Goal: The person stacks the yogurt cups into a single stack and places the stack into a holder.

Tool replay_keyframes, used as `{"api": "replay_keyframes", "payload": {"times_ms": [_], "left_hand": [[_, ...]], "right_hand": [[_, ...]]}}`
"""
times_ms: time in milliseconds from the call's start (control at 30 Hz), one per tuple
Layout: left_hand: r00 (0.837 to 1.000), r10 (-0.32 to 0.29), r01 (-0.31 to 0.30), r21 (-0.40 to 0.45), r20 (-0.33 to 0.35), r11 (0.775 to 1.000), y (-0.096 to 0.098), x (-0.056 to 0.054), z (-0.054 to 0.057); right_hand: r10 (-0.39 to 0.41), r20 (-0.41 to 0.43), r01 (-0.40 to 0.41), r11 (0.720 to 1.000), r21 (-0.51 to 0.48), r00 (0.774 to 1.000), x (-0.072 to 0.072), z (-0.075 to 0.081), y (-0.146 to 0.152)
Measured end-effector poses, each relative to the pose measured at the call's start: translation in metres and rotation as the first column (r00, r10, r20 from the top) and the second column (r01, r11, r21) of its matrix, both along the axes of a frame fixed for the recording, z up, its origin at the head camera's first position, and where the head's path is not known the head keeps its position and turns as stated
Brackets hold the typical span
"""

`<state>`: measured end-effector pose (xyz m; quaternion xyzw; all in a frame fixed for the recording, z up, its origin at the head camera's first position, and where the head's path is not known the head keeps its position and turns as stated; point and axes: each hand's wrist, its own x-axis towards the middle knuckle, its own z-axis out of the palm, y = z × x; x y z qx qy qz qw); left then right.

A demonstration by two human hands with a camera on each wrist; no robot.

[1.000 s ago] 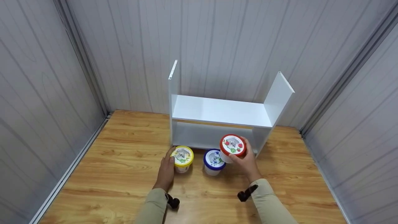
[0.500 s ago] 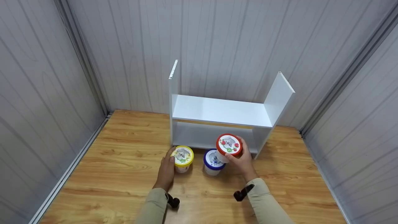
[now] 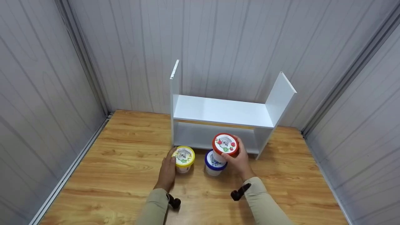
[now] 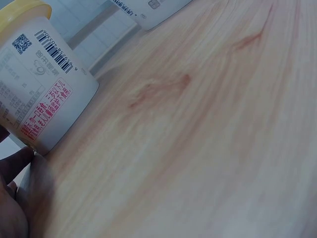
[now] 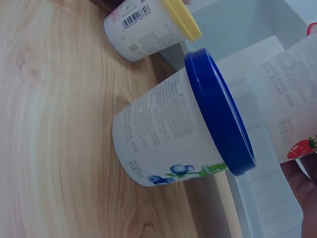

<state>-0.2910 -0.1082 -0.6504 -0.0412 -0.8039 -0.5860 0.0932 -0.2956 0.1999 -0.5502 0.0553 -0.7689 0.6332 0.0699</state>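
Observation:
My right hand (image 3: 241, 159) grips a white tub with a red lid (image 3: 225, 144) and strawberry pictures, raised off the table. In the head view it overlaps the back of the blue-lidded tub (image 3: 213, 168); the right wrist view shows a gap between them. That blue-lidded tub (image 5: 168, 124), with blueberry pictures, stands upright on the table. To its left stands a yellow-lidded tub (image 3: 183, 156), its printed side (image 4: 47, 84) showing in the left wrist view. Around its left side my left hand (image 3: 167, 171) holds it; some fingers are hidden behind it.
A white shelf unit (image 3: 223, 111) with two levels and upright side panels stands just behind the tubs. Wood-grain table (image 3: 125, 168) extends to both sides. Pale panelled walls (image 3: 140, 56) enclose the back and sides.
My right hand has moved left with the red-lidded tub, bringing it from beside the blue-lidded tub to over its back part in the head view. The left hand stays put.

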Motion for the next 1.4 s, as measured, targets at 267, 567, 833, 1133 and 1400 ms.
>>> {"api": "replay_keyframes", "payload": {"times_ms": [267, 567, 833, 1133, 1400], "left_hand": [[1.000, -0.006, 0.005, 0.007, 0.020, 1.000, -0.001, 0.000, -0.001], [1.000, -0.003, 0.003, -0.004, -0.006, 1.000, -0.001, -0.001, -0.002], [1.000, -0.005, 0.005, -0.009, -0.019, 1.000, -0.002, 0.000, -0.002], [1.000, -0.005, 0.005, 0.007, 0.022, 1.000, -0.001, 0.001, 0.000], [1.000, -0.007, 0.007, 0.006, -0.020, 1.000, 0.000, 0.000, 0.000]], "right_hand": [[0.031, -0.031, -0.031, 0.999, -0.006, 0.999, -0.004, -0.001, -0.010], [0.039, -0.014, -0.039, 0.999, -0.004, 0.999, -0.004, 0.000, -0.020], [0.064, 0.002, -0.064, 0.997, -0.048, 0.998, -0.003, 0.000, -0.028], [0.097, 0.022, -0.094, 0.989, -0.114, 0.995, -0.003, -0.001, -0.035], [0.100, 0.064, -0.095, 0.992, -0.082, 0.993, -0.001, 0.009, -0.042]]}}
